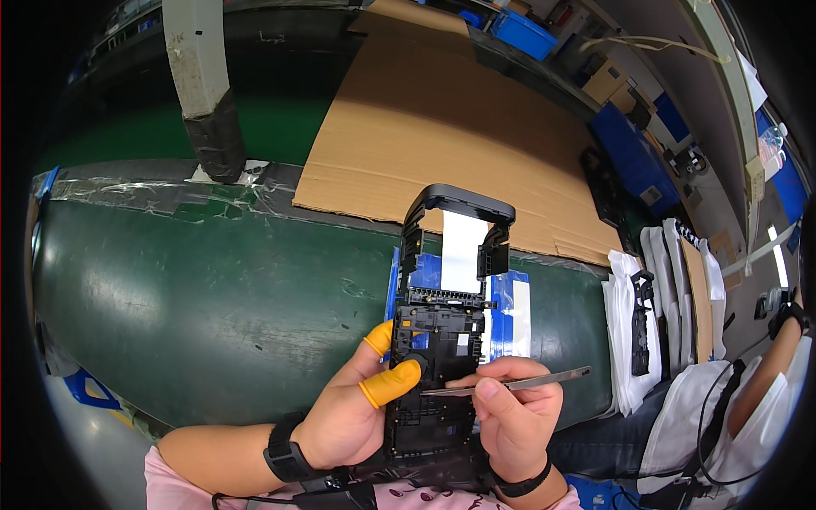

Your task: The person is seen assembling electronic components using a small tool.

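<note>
A long black plastic housing (pixel 444 327) with an open frame at its far end is held upright in front of me. My left hand (pixel 353 408) grips its left side, with yellow finger cots on the thumb and a finger. In my right hand (pixel 520 412) is a pair of metal tweezers (pixel 535 382), pinched between thumb and fingers. The tips reach over the inner face of the housing, near my left thumb. Whether they hold a small part cannot be made out. Behind the housing, a blue and white piece (pixel 512 314) lies on the green bench top (pixel 212 314).
A large brown cardboard sheet (pixel 459 127) covers the far bench. A coated post (pixel 200 76) stands at far left. White-wrapped pieces (pixel 627 331) stand in a row at right, with a black frame (pixel 643 327) against them. Another person's arm (pixel 773 365) shows at the right edge.
</note>
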